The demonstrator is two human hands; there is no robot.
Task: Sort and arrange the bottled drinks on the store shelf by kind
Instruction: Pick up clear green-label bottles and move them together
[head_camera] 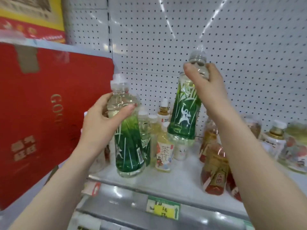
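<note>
My left hand (pixel 106 117) grips the shoulder of a green-labelled bottle (pixel 128 146) whose base rests near the front of the white shelf (pixel 179 178). My right hand (pixel 206 85) holds a second green-labelled bottle (pixel 184 113) by its neck, lifted and tilted above the shelf. Behind them stand another green bottle (pixel 146 138), a yellow tea bottle (pixel 163 153) and a small white-capped bottle (pixel 164 110). Red-labelled amber bottles (pixel 214 173) stand at the front right, partly hidden by my right arm.
A large red carton (pixel 49 113) fills the left side, close to my left hand. More pale and floral-labelled bottles (pixel 282 143) stand at the far right. White pegboard (pixel 232 55) backs the shelf. A green and yellow price tag (pixel 163 209) hangs on the shelf edge.
</note>
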